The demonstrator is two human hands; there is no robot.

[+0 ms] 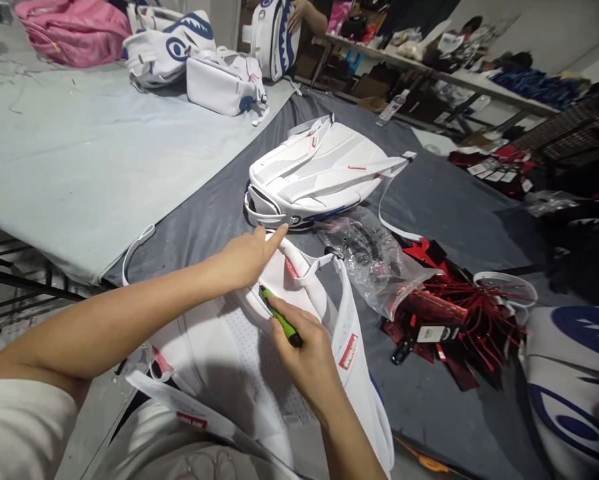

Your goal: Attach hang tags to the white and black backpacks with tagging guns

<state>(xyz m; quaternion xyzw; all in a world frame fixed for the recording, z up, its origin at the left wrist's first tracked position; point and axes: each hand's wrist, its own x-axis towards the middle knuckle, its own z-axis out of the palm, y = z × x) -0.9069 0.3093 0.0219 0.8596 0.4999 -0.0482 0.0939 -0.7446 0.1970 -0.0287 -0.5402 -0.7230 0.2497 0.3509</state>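
A white backpack (259, 353) lies close in front of me, its strapped back panel facing up, with red label patches on its straps. My left hand (246, 259) grips the top end of this backpack, thumb and forefinger on its edge. In my right hand (304, 347) is a slim green-and-black handheld tool (280, 317); its tip meets the white fabric just below my left hand. What kind of tool it is I cannot make out. Just beyond my hands, a second white backpack (324, 167) lies on the dark table cover (199, 227).
Right of the bags lie a clear plastic bag (369, 253) and a heap of red-and-black tags (454, 320). Another white-and-blue bag (569, 387) is at the right edge. Across the pale table (69, 147) are a pink backpack (74, 30) and more white bags (219, 80). Another person's hand (299, 12) holds a bag.
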